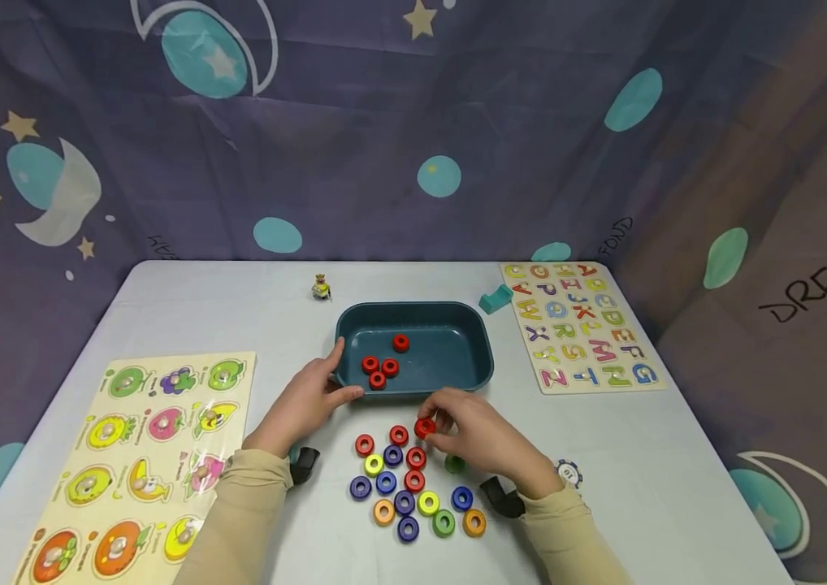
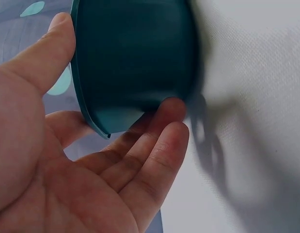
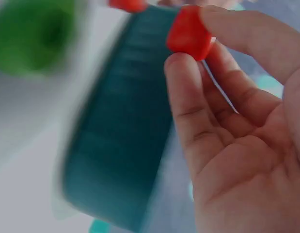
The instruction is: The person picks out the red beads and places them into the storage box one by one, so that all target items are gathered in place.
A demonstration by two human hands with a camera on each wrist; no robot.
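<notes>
Here we see the right hand (image 1: 482,435) with thumb and fingertips clamped on a red ring (image 1: 424,421), held outside the tub (image 1: 443,349) by its near wall. Over on the other side, our left hand (image 1: 304,406) is clamped round the tub's near left corner, thumb at the near rim, fingers along the left end. Inside the tub we count four red rings (image 1: 370,371), three clustered on the left and one a little behind them. Down in front of us lie the loose rings (image 1: 358,449), a scatter of red, yellow, purple, blue, orange and green, one green partly hidden by the right hand. Left of it all we have the fruit board (image 1: 190,439), off to the right the letter board (image 1: 580,325), and behind the tub a small figure (image 1: 321,288).
</notes>
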